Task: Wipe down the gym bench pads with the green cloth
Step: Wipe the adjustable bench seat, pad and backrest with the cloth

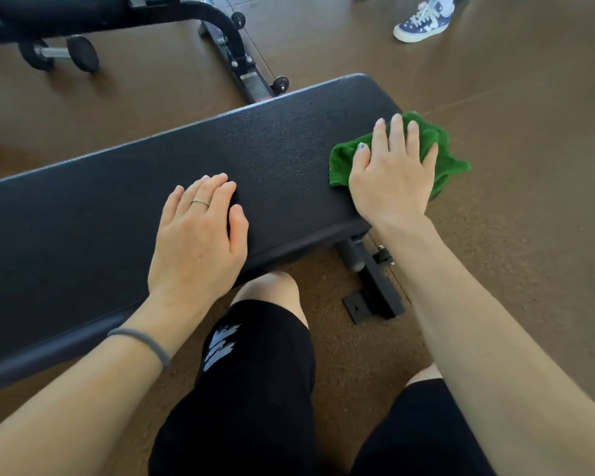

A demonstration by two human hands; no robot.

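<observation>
Brown gym floor [495,97], black bench pad [117,207] running across. Left hand [200,231] flat on pad, fingers straight, holding nothing. Right hand [392,176] pressing bunched green cloth [443,156] at pad's right end — fingers spread over it, cloth overhanging edge.

Right hand [392,173] pressing green cloth [440,149] on black bench pad [117,207], left hand [200,235] flat beside

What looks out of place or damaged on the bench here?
Nothing stands out. The bench pad looks whole, with no tear or spill. The green cloth hangs partly over its right end under the right hand.
</observation>
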